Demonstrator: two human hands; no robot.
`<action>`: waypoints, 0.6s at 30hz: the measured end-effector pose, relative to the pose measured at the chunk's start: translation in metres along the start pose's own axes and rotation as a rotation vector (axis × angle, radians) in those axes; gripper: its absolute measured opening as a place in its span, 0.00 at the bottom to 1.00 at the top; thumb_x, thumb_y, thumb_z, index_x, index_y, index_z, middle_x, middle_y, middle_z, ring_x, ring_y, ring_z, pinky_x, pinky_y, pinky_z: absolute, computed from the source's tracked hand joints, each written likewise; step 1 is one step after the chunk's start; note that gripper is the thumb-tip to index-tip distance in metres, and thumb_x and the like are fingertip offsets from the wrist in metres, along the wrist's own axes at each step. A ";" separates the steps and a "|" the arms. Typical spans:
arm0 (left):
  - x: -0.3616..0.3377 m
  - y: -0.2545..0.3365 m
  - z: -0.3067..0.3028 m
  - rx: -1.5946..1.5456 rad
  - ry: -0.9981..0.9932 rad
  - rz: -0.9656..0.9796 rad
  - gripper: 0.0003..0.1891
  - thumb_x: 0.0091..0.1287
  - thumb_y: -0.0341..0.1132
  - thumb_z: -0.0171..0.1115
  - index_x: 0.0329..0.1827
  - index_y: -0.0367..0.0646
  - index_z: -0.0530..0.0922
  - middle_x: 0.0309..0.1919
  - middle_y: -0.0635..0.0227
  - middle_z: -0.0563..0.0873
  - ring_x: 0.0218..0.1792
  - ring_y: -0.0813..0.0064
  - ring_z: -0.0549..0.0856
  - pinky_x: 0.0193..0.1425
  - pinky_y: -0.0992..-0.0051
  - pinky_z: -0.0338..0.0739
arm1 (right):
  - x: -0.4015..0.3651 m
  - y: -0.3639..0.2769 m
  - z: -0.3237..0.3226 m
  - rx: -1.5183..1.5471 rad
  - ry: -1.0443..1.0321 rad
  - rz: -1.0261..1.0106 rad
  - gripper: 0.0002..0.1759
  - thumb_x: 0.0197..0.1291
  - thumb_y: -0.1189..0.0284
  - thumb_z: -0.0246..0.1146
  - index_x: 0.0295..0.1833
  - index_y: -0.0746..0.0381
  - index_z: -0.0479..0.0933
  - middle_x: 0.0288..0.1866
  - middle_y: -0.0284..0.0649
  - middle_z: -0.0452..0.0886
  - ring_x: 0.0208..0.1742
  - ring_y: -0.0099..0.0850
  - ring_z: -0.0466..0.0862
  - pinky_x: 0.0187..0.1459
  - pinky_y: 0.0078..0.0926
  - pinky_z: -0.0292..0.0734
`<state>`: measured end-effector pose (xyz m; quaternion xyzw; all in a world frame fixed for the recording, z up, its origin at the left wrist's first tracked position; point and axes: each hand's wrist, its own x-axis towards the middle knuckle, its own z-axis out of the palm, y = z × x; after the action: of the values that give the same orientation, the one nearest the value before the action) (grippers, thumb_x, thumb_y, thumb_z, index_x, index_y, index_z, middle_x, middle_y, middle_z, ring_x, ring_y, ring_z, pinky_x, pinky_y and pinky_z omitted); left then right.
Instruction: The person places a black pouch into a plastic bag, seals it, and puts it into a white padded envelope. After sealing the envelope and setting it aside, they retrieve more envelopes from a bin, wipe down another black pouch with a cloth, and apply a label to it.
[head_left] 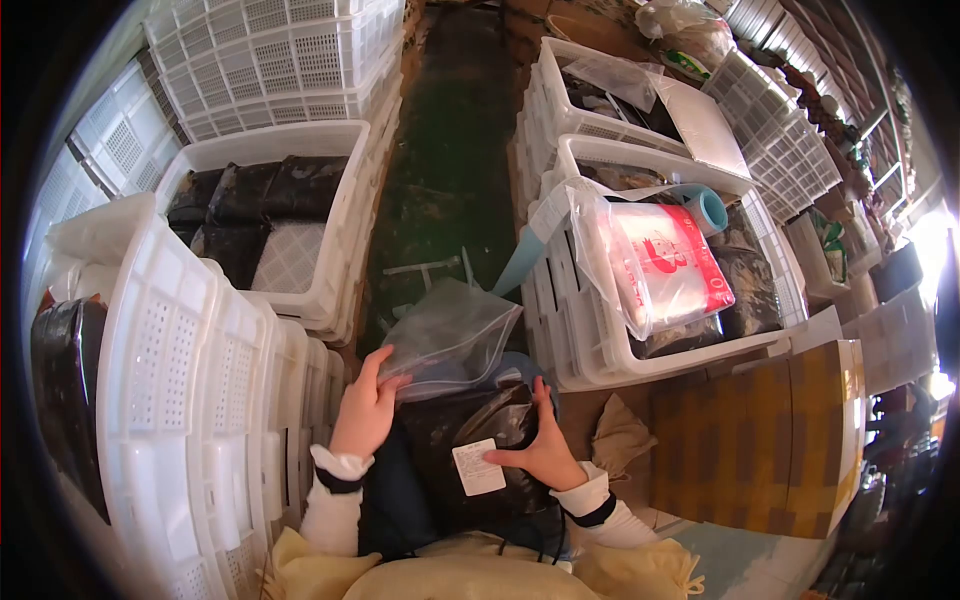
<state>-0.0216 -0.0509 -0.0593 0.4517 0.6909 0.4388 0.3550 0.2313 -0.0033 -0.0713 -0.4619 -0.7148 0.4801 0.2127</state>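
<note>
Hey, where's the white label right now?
In the head view, the white label sits below centre, near the middle, on the black package, with the thumb of the right hand at its right edge.

White crates [165,365] in stacks on both sides of a green floor [440,160] — brown-taped cardboard box [745,440] at lower right.

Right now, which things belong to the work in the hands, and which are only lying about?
In the work:
black package, under the right hand
label, on the package
clear bag, at the left hand

Probably just lying about:
carton
brown scrap
blue roll
</note>
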 end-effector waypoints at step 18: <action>-0.040 -0.003 0.018 -0.110 0.250 0.071 0.14 0.67 0.24 0.46 0.56 0.35 0.67 0.38 0.53 0.84 0.42 0.66 0.85 0.47 0.73 0.75 | -0.009 -0.018 -0.012 0.727 -0.364 0.396 0.35 0.40 0.77 0.73 0.57 0.66 0.69 0.48 0.36 0.77 0.47 0.27 0.77 0.52 0.23 0.71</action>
<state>0.0068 -0.0840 -0.0646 0.3977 0.6882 0.5411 0.2747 0.2365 -0.0070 -0.0483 -0.3932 -0.4232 0.8048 0.1359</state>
